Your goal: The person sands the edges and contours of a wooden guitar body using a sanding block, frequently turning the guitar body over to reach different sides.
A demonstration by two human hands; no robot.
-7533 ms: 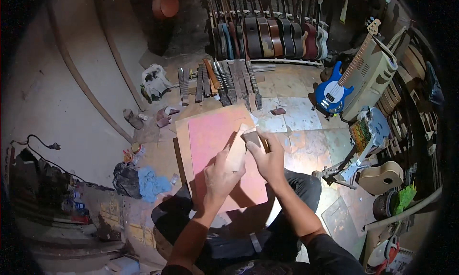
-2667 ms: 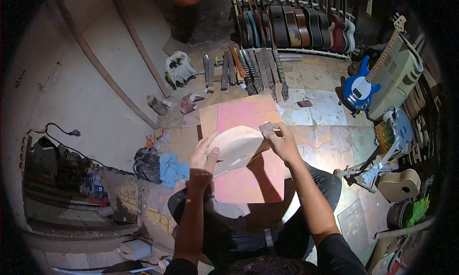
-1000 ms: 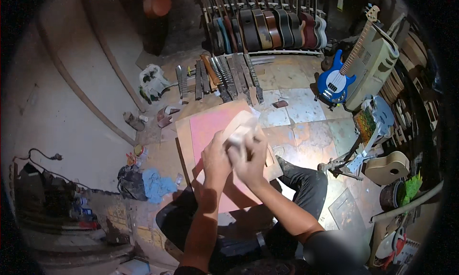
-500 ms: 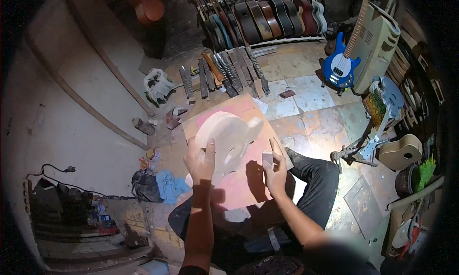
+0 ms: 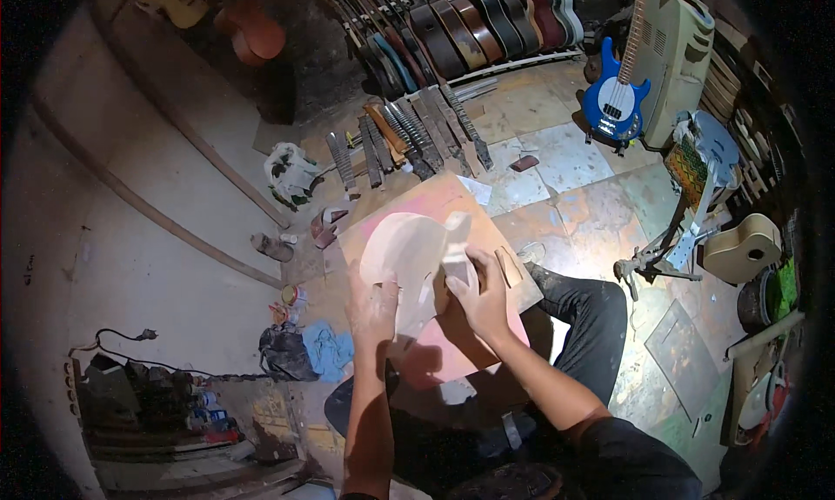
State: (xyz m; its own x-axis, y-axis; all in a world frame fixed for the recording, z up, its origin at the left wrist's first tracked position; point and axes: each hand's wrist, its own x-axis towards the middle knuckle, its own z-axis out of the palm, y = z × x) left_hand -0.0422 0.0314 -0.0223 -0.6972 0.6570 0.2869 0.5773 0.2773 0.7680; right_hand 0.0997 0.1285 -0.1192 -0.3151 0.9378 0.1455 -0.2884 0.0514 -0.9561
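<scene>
A pale, bare-wood electric guitar body (image 5: 402, 250) stands tilted over a pink and tan board (image 5: 444, 194) across my lap. My left hand (image 5: 374, 309) is closed on the body's left edge, thumb on the near face and fingers partly hidden behind it. In my right hand (image 5: 484, 298) is a small pale block, like a sanding block (image 5: 456, 270), pinched between thumb and fingers. It lies against the right edge of the body, just below the horn; whether it presses there I cannot tell. A slim dark stick (image 5: 502, 261) rests on the board's right side.
Several guitar necks (image 5: 404, 135) lie on the floor ahead, before a rack of guitars (image 5: 470, 35). A blue bass (image 5: 616, 104) stands at the far right, with an acoustic body (image 5: 741, 250) nearer. Blue cloth (image 5: 326, 348) and a black bag (image 5: 287, 352) lie on the left.
My right hand has moved up and left, bringing the block from beside the guitar body to its right edge. The body has turned slightly in my left hand, and the whole view has shifted.
</scene>
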